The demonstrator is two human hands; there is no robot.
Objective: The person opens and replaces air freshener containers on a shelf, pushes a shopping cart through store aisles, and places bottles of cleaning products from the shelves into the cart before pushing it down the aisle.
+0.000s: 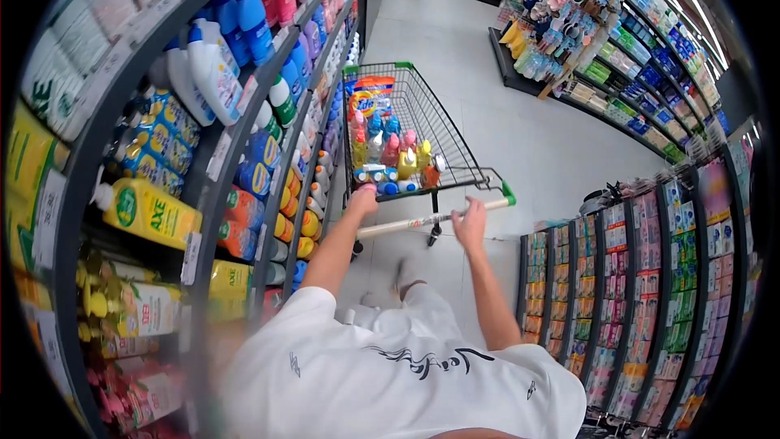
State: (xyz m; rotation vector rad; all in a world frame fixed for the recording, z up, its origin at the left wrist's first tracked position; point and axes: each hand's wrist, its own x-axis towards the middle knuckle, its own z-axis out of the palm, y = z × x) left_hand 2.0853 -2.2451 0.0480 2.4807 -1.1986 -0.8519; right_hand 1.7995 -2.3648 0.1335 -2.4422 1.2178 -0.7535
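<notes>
A person in a white shirt (390,374), seen from above, is in a shop aisle. The cart (446,113) is straight ahead, just beside the shelves (213,195) on the left. The right hand (470,223) is closed around its pale handle (406,224). The left hand (363,197) is at the cart's near left corner; whether it grips cannot be told. Inside the cart, an orange Tide bag (372,96) lies beyond pink, blue and yellow bottles (392,149). The shelves hold cleaners, including a yellow AXE bottle (154,213). Columns of small packets (646,293) stand at right.
</notes>
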